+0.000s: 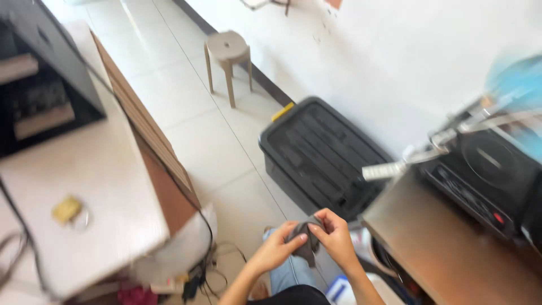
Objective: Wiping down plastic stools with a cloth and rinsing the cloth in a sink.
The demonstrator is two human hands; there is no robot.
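Head view: left hand (278, 244) and right hand (334, 233) both closed on a small grey cloth (306, 240), pinched between them low in the frame, above the lap. Behind, on the tiled floor, a black storage box (322, 155) and a beige stool (227, 55). At right, a brown surface (451, 248) bearing a black induction cooker (485, 175). At left, a white surface (84, 186).

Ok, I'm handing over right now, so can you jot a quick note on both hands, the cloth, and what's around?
Left hand: pinching the grey cloth from the left.
Right hand: gripping the same cloth from the right, above the lap.
Around: black storage bin on the floor ahead, brown table with a black cooktop to the right, white desk to the left.
Done or left: the blurred view does not show.
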